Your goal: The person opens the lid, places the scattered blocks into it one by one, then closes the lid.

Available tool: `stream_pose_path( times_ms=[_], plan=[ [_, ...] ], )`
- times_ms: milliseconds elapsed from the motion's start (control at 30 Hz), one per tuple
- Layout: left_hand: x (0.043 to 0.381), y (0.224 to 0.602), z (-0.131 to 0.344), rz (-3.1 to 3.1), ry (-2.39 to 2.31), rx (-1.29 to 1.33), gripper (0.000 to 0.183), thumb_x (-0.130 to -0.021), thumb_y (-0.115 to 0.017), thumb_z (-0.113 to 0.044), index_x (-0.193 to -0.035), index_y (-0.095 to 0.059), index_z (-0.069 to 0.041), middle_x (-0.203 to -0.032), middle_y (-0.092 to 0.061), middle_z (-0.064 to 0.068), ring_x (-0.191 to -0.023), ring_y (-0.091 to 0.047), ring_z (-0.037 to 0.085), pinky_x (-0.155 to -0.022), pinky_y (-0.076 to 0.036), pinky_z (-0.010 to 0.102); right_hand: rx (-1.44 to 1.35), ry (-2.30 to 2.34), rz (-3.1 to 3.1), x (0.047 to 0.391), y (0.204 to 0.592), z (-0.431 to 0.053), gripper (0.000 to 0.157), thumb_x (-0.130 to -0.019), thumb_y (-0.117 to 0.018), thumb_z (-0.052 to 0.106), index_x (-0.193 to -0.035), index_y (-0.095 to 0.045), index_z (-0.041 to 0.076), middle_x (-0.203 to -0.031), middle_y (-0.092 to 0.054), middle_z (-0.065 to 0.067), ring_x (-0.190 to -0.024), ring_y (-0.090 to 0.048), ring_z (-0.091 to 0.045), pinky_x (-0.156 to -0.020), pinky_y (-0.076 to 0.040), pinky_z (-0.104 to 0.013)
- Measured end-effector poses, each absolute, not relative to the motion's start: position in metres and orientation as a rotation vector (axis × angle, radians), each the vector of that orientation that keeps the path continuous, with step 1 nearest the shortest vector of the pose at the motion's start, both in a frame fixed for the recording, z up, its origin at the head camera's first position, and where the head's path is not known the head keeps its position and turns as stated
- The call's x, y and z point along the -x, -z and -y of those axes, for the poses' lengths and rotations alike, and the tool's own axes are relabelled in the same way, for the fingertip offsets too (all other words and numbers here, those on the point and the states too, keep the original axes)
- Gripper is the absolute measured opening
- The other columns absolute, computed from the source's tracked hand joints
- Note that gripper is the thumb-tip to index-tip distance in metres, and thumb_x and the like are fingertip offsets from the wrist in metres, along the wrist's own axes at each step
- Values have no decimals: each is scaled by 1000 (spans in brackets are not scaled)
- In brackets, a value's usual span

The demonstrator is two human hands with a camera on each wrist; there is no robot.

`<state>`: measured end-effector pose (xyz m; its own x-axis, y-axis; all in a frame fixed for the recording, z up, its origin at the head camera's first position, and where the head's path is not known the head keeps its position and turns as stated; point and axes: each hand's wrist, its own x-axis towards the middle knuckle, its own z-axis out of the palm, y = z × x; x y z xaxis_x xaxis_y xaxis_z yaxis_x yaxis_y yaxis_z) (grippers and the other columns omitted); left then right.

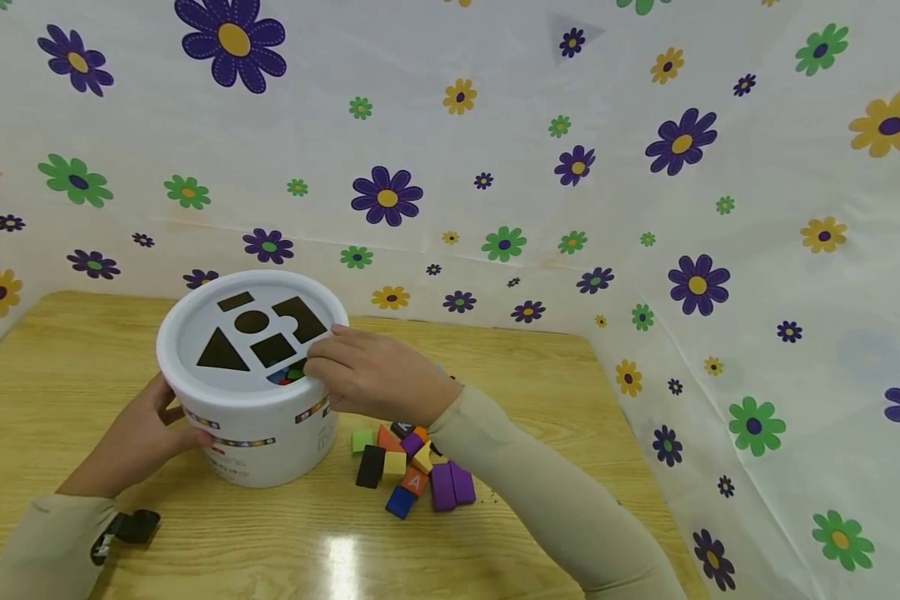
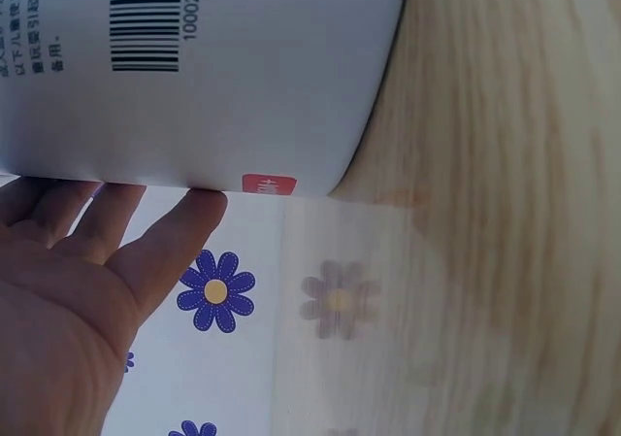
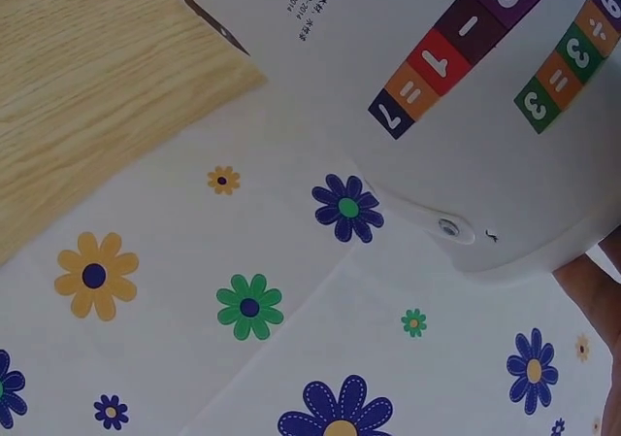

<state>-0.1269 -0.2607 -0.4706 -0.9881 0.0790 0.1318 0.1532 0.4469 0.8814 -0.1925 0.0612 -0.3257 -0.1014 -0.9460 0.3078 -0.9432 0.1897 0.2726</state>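
A white bucket (image 1: 270, 450) stands on the table, its lid (image 1: 195, 325) cut with shaped holes. Coloured blocks show through the front hole. My left hand (image 1: 138, 429) rests against the bucket's left side, thumb on the front. In the left wrist view its spread fingers (image 2: 165, 242) touch the wall near a red label. My right hand (image 1: 378, 375) is at the lid's right front edge, fingers bent over the front hole. I cannot tell whether they pinch a block. In the right wrist view, only part of that hand (image 3: 592, 305) shows beside the rim.
Right of the bucket lies a loose heap of blocks, among them a black block (image 1: 371, 467), a blue block (image 1: 401, 502), a green block (image 1: 362, 441) and purple blocks (image 1: 444, 487). My right forearm passes over its far side. A flower-printed sheet (image 1: 465, 150) hangs behind the wooden table (image 1: 270, 550).
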Motion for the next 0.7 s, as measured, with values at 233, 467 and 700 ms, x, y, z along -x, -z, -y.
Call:
stream_pose_path(
  times_ms=[233,467,700],
  plan=[
    [127,472,260,2598,1603,196,103,-83,-89,-18,-162,-27,-40,-153,-42,-11,-130,-35,-11,-92,-37,2,-1770,36,2110,191,321,-59,25,-93,-73,15,-117,-68,10,-126,-70,0,-125,-63,-15,-123,-33,-33],
    [127,475,261,2585,1589,198,101,-83,-89,-17,-162,-29,-37,-151,-43,-13,-130,-35,-9,-92,-38,1,-1788,62,2139,191,317,-57,23,-93,-71,14,-115,-69,10,-124,-71,0,-123,-64,-14,-122,-34,-33],
    [127,477,262,2590,1566,193,101,-83,-89,-19,-161,-29,-39,-152,-43,-11,-130,-35,-9,-92,-37,2,-1788,94,2139,191,315,-57,22,-92,-73,15,-114,-69,11,-123,-71,0,-123,-65,-14,-121,-36,-33]
  ],
)
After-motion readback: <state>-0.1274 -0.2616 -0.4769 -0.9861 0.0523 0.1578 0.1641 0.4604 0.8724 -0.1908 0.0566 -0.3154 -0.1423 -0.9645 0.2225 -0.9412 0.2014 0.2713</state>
